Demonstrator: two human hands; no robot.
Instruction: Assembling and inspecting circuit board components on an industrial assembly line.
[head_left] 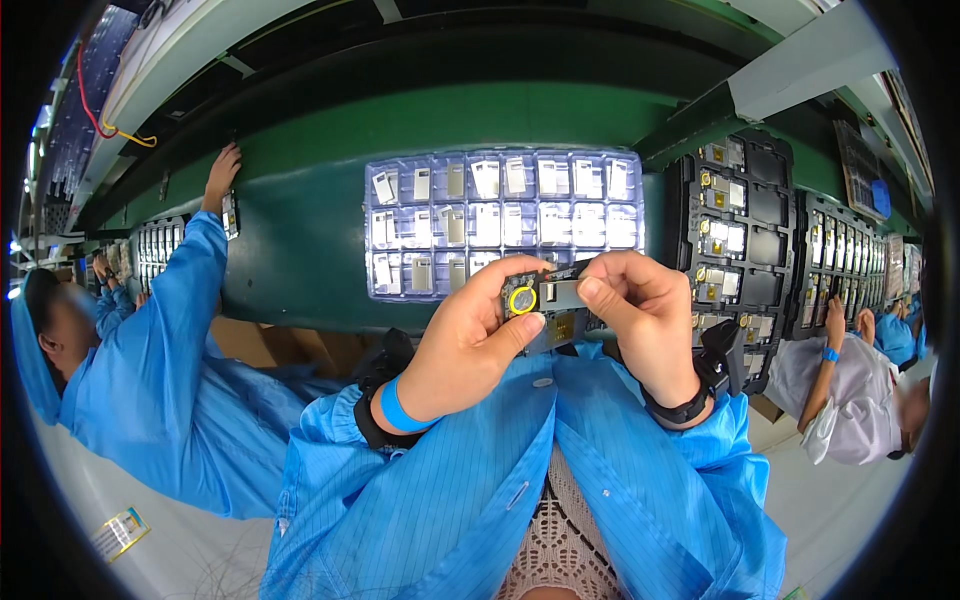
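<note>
Close in front of my chest, my left hand (465, 345) is closed on a small dark circuit board (558, 332), thumb on its near side and fingers behind. A round yellow-rimmed coin cell (522, 300) sits at the board's left end. With thumb and fingers, my right hand (645, 315) pinches a flat silver metal cover (562, 294) against the board's upper part. Whether the cover is seated or only resting there I cannot tell. Beyond my hands, a clear plastic tray (641, 215) holds rows of similar silver covers in its compartments.
Black trays (768, 205) with circuit boards stand to the right on the green bench (290, 270). A grey metal post (690, 125) slants over the right side. At the left a blue-sleeved co-worker (190, 370) reaches onto the bench; another person (855, 390) works at the right.
</note>
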